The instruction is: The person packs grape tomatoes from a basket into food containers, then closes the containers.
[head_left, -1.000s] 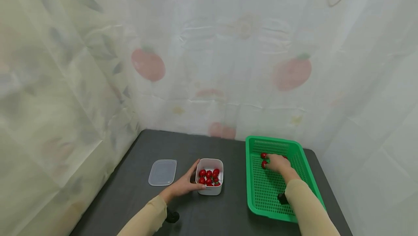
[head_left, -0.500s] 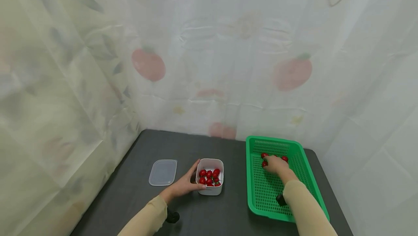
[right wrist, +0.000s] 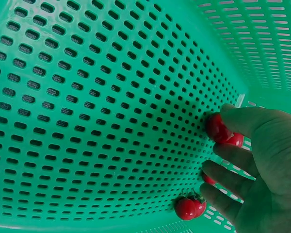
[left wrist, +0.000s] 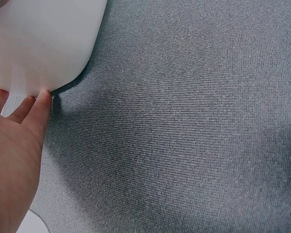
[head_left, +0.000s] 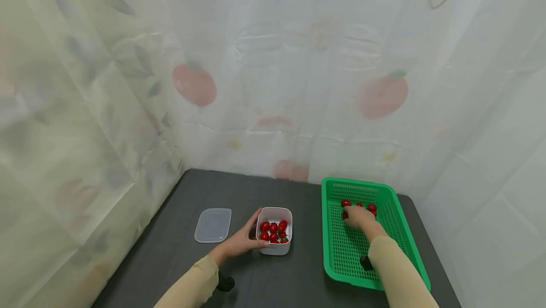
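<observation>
Curtains [head_left: 273,61] printed with faded fruit are hung behind and beside a dark grey table [head_left: 239,189]. On its right side a green basket [head_left: 326,237], pierced all over with slots, is set. Pale yellow sleeves [head_left: 192,282] are worn on both arms. By the left hand [head_left: 239,242] a white box [head_left: 274,249] is gripped at its left side, the thumb laid along the near wall and fingertips pressed to the outside. The right hand [head_left: 358,218] is lowered into the basket, where one red tomato [right wrist: 217,127] is pinched between thumb and index finger; the other fingers are slightly bent. The box is stood upright, open-topped, near the table's middle, left of the basket. Farther left, well clear of the box, a see-through lid [head_left: 213,225] is laid flat. Several tomatoes [head_left: 273,227] are gathered inside the box. Loose tomatoes [head_left: 372,207] are scattered toward the basket's far end, some partly hidden by the hand.
</observation>
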`<action>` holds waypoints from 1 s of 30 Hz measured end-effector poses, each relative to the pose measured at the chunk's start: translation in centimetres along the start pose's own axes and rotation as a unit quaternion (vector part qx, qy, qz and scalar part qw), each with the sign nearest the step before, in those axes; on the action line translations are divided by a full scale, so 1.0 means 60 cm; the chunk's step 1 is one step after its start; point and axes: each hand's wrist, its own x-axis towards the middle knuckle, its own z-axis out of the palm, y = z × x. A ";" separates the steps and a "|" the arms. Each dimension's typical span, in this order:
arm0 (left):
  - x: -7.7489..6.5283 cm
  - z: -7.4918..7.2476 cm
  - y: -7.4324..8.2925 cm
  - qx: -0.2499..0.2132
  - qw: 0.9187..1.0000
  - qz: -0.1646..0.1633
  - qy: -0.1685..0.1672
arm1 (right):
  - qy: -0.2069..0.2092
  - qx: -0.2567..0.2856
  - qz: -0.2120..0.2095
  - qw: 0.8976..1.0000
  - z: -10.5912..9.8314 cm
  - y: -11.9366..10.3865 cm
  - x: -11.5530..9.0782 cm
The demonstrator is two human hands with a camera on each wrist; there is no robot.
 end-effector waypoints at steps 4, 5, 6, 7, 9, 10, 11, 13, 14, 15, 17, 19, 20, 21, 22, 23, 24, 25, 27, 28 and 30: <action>0.000 0.000 0.000 0.004 1.000 0.001 0.001 | 0.003 0.000 -0.002 1.000 0.001 0.002 0.000; 0.000 0.000 0.001 0.005 1.000 0.000 0.001 | 0.004 0.000 -0.003 1.000 0.002 0.002 0.000; 0.000 0.000 0.001 0.005 1.000 0.000 0.001 | 0.005 -0.001 -0.006 1.000 0.002 0.003 0.000; 0.000 0.000 0.001 0.006 1.000 0.000 0.001 | 0.007 -0.002 -0.008 1.000 0.002 0.003 0.000; 0.000 0.000 0.002 0.008 1.000 -0.001 0.002 | 0.010 -0.003 -0.012 1.000 0.002 0.003 0.000; 0.000 0.000 0.002 0.008 1.000 -0.002 0.002 | 0.010 -0.005 -0.015 1.000 0.002 0.003 -0.001; 0.000 -0.001 0.002 0.009 1.000 -0.002 0.002 | 0.011 -0.006 -0.016 1.000 0.002 0.003 -0.001; 0.000 -0.001 0.001 0.009 1.000 -0.003 0.001 | 0.011 -0.008 -0.018 1.000 0.001 0.003 -0.002; 0.001 -0.001 0.001 0.008 1.000 -0.004 0.001 | 0.012 -0.009 -0.019 1.000 0.001 0.002 -0.002; 0.001 -0.001 0.001 0.007 1.000 -0.004 0.000 | 0.012 -0.010 -0.020 1.000 0.001 0.003 -0.003; 0.002 -0.001 0.001 0.008 1.000 -0.004 0.000 | 0.014 -0.009 -0.022 1.000 0.002 0.004 -0.003; 0.003 -0.002 0.000 0.009 1.000 -0.005 0.001 | 0.017 -0.006 -0.024 1.000 0.004 0.005 -0.004; 0.003 -0.002 0.000 0.011 1.000 -0.004 0.001 | 0.018 -0.004 -0.025 1.000 0.004 0.006 -0.004; 0.003 -0.002 0.001 0.012 1.000 -0.005 0.001 | 0.020 -0.003 -0.027 0.999 0.005 0.007 -0.004; 0.003 -0.001 0.001 0.013 1.000 -0.006 0.002 | 0.023 -0.001 -0.028 0.999 0.007 0.007 -0.004; 0.003 -0.001 0.001 0.013 1.000 -0.006 0.002 | 0.026 -0.001 -0.030 0.999 0.008 0.008 -0.004; 0.003 -0.001 0.001 0.012 1.000 -0.007 0.001 | 0.029 -0.001 -0.032 0.999 0.009 0.010 -0.004; 0.003 -0.001 0.001 0.011 1.000 -0.007 0.001 | 0.031 -0.001 -0.033 0.999 0.011 0.011 -0.003; 0.004 -0.001 0.000 0.009 1.000 -0.007 0.001 | 0.034 0.000 -0.035 0.999 0.014 0.013 -0.002; 0.005 -0.001 0.000 0.008 1.000 -0.006 0.000 | 0.035 0.001 -0.034 0.999 0.015 0.013 -0.001; 0.005 -0.002 -0.001 0.008 1.000 -0.006 0.001 | 0.032 0.003 -0.032 0.999 0.015 0.014 0.001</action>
